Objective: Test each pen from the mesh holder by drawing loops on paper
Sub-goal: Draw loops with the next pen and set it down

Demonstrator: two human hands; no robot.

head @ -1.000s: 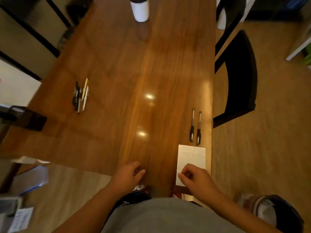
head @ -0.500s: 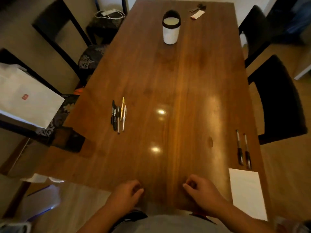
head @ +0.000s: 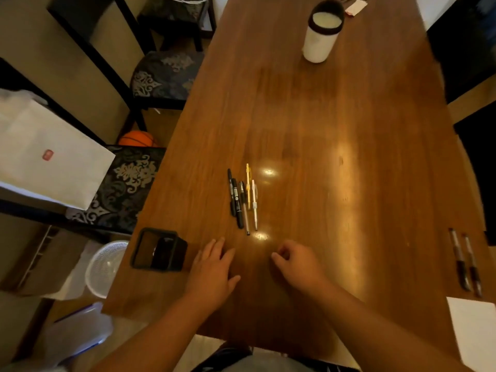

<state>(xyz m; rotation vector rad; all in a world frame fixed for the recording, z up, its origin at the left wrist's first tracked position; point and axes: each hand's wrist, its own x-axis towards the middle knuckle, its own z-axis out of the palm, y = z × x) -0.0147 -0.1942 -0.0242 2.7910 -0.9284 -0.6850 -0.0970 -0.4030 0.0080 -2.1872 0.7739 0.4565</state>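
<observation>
The long wooden tabletop (head: 335, 135) is a glossy brown with a straight grain, and lamp glare lies on it in bright patches. The left hand (head: 214, 269) lies flat on the wood not far from the near edge, its fingers straight and slightly spread, holding nothing. The right hand (head: 298, 267) rests just beside it with the fingers curled in toward the palm and the thumb against them; nothing shows in its grasp. A row of pens (head: 243, 200) lies just beyond the two hands, toward the left edge. The slim barrels lie side by side, touching or nearly so: a thin black one, a thicker black marker with a pale label, a dark one with a clear barrel, a yellow one and a white one. The black mesh holder (head: 159, 249), square with rounded corners, sits at the left edge just left of the left hand, its dark mouth showing; whether it stands upright or tilts I cannot tell. Two more pens (head: 465, 261), dark-gripped with clear barrels, lie parallel at the right edge. The white sheet of paper (head: 475, 334) lies flat just nearer, by the near right corner. A white cylindrical cup (head: 320, 36) with a black rim stands well apart near the far end.
</observation>
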